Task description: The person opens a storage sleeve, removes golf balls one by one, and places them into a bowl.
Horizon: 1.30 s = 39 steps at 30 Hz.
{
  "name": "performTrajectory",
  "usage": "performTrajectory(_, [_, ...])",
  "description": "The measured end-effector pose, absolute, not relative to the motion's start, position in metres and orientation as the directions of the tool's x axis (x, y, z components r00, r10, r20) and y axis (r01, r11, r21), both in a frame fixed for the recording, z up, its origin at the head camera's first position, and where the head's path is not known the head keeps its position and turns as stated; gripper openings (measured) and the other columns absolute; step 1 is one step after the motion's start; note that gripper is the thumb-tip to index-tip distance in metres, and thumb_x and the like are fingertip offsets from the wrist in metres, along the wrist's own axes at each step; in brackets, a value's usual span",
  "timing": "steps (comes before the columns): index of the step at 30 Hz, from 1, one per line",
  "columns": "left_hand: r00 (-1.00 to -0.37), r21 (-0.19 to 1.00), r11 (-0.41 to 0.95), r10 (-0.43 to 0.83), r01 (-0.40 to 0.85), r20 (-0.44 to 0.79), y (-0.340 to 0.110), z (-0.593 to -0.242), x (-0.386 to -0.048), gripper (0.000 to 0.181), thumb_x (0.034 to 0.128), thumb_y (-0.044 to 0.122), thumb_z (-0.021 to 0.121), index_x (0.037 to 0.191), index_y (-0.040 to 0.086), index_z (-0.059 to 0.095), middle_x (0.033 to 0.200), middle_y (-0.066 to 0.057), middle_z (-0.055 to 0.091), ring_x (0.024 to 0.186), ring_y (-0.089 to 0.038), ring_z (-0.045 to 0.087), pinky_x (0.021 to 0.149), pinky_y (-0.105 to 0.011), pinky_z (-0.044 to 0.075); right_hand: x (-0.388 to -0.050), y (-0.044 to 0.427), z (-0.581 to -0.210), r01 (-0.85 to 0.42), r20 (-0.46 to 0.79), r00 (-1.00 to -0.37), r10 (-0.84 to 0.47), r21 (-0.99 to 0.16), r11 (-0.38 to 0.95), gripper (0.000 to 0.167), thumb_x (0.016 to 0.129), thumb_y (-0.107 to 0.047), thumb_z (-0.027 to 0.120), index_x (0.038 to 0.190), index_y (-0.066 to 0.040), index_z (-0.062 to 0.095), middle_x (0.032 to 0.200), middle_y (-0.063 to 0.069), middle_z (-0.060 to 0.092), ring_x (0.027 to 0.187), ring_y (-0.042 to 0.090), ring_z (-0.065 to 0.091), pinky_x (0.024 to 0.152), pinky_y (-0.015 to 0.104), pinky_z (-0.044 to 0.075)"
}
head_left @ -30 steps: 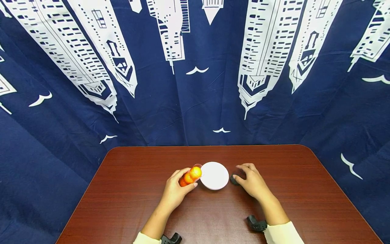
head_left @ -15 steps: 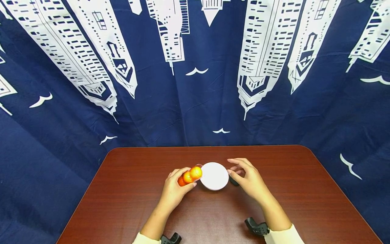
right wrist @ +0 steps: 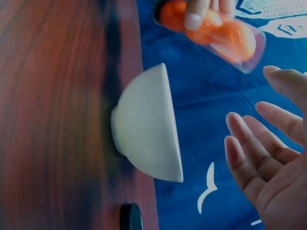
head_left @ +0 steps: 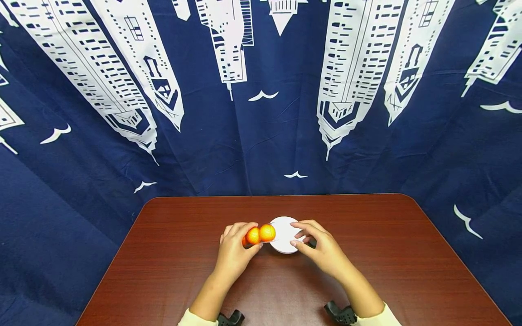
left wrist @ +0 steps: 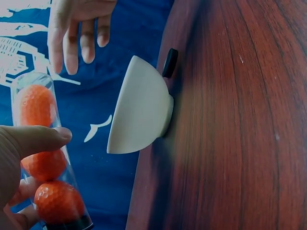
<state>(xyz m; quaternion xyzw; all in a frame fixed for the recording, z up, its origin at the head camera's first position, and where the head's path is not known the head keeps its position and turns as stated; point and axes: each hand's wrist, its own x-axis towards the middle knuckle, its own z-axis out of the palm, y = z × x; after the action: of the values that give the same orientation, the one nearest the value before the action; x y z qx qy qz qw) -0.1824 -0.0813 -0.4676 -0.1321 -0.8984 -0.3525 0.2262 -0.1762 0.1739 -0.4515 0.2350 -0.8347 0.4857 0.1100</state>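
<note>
My left hand grips a clear tube that holds three orange golf balls. One end of the tube has a black cap; the other end, without a cap, leans toward the bowl. A white bowl stands upright on the table between my hands. My right hand hovers over the bowl's right side with loosely bent fingers and nothing in them. In the right wrist view its fingers are apart from both bowl and tube. A round black cap lies on the table beside the bowl.
The brown wooden table has rounded far corners. Behind it hangs a dark blue cloth with white buildings and birds. Black wrist devices sit below both hands.
My right hand has moved left, from beside the black cap to over the bowl's right side. The tube in my left hand has tipped further toward the bowl.
</note>
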Motion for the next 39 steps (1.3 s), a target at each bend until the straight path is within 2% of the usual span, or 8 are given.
performTrajectory(5, [-0.829, 0.493, 0.759, 0.108, 0.425, 0.548, -0.080, -0.468, -0.182, 0.053, 0.0685, 0.021, 0.094, 0.117, 0.023, 0.074, 0.111, 0.003, 0.069, 0.107, -0.022, 0.058, 0.085, -0.038, 0.040, -0.174, 0.166, -0.454, -0.492, 0.395, -0.868, -0.300, -0.759, 0.427, 0.046, 0.091, -0.026, 0.077, 0.134, -0.018, 0.063, 0.127, 0.000, 0.064, 0.104, 0.019, 0.069, 0.083, 0.034, 0.058])
performTrajectory(11, [-0.791, 0.387, 0.806, 0.156, 0.448, 0.591, -0.078, -0.467, -0.182, 0.054, 0.0660, 0.021, 0.096, 0.115, 0.025, 0.074, 0.111, 0.004, 0.068, 0.105, -0.020, 0.057, 0.082, -0.037, 0.038, -0.173, 0.159, -0.458, -0.506, 0.403, -0.860, -0.314, -0.760, 0.408, 0.047, 0.091, -0.023, 0.077, 0.135, -0.013, 0.063, 0.122, 0.005, 0.065, 0.107, 0.022, 0.069, 0.084, 0.034, 0.059])
performTrajectory(17, [-0.758, 0.273, 0.839, 0.227, 0.471, 0.612, -0.077, -0.464, -0.181, 0.054, 0.0670, 0.019, 0.095, 0.116, 0.025, 0.074, 0.112, 0.004, 0.067, 0.109, -0.021, 0.056, 0.086, -0.039, 0.038, -0.173, 0.154, -0.464, -0.486, 0.379, -0.867, -0.323, -0.784, 0.386, 0.049, 0.092, -0.024, 0.076, 0.135, -0.008, 0.061, 0.125, 0.008, 0.065, 0.107, 0.023, 0.070, 0.085, 0.034, 0.059])
performTrajectory(21, [-0.740, 0.220, 0.847, 0.262, 0.484, 0.620, -0.077, -0.464, -0.181, 0.054, 0.0682, 0.018, 0.094, 0.117, 0.024, 0.073, 0.114, 0.004, 0.066, 0.112, -0.022, 0.056, 0.090, -0.041, 0.039, -0.172, 0.152, -0.467, -0.468, 0.362, -0.875, -0.321, -0.802, 0.371, 0.048, 0.092, -0.026, 0.075, 0.135, -0.009, 0.062, 0.127, 0.006, 0.066, 0.106, 0.025, 0.071, 0.085, 0.031, 0.059])
performTrajectory(31, [-0.688, 0.172, 0.842, 0.280, 0.511, 0.670, -0.077, -0.461, -0.180, 0.058, 0.0650, 0.008, 0.093, 0.117, 0.023, 0.072, 0.116, 0.000, 0.065, 0.117, -0.026, 0.054, 0.099, -0.048, 0.035, -0.172, 0.147, -0.475, -0.443, 0.356, -0.888, -0.291, -0.834, 0.330, 0.048, 0.090, -0.021, 0.077, 0.134, -0.008, 0.062, 0.123, 0.005, 0.068, 0.102, 0.022, 0.074, 0.085, 0.029, 0.060])
performTrajectory(36, [-0.691, 0.178, 0.844, 0.273, 0.506, 0.669, -0.077, -0.462, -0.179, 0.057, 0.0649, 0.005, 0.091, 0.115, 0.023, 0.072, 0.115, 0.001, 0.064, 0.118, -0.025, 0.054, 0.100, -0.048, 0.035, -0.172, 0.147, -0.477, -0.425, 0.342, -0.896, -0.284, -0.844, 0.326, 0.048, 0.089, -0.021, 0.078, 0.133, -0.011, 0.063, 0.118, 0.005, 0.069, 0.099, 0.018, 0.074, 0.083, 0.028, 0.060])
performTrajectory(39, [-0.698, 0.185, 0.846, 0.267, 0.500, 0.665, -0.077, -0.463, -0.179, 0.057, 0.0652, 0.005, 0.091, 0.115, 0.023, 0.072, 0.115, 0.002, 0.064, 0.118, -0.025, 0.054, 0.100, -0.047, 0.035, -0.172, 0.147, -0.477, -0.432, 0.351, -0.892, -0.287, -0.848, 0.307, 0.048, 0.089, -0.020, 0.078, 0.133, -0.007, 0.063, 0.116, 0.007, 0.069, 0.099, 0.019, 0.073, 0.083, 0.028, 0.060])
